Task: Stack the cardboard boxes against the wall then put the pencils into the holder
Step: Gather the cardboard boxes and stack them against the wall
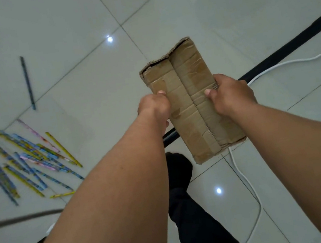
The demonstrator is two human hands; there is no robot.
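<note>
L thumb pressed on top face of flat brown cardboard box (pixel 181 76) near its L edge; other L fingers curled under the edge, mostly hidden. R thumb laid on top face by R edge; R fingers wrapped below, not seen. Box thus gripped by left hand (pixel 154 107) and right hand (pixel 231 93) on both long sides, approx. mid-length.

Box held level-ish in the air above the floor, long axis pointing away from the body. Top flaps closed, seam covered w/ brown tape; far end ragged and torn. Both forearms bare, extended fwd.

Below box: black-clad leg and foot (pixel 179 168) on pale grey glossy tiled floor (pixel 221 6). Black strip (pixel 290 42) seen running diagonally across the tiles, passing under the box. Thin white cable (pixel 246 179) lying to the R, partly along the strip.

Far L on floor: scattered pile of blue, yellow and pink patterned pencils (pixel 29 161), well apart from box. One dark blue pencil (pixel 28 83) lying alone beyond the pile.
</note>
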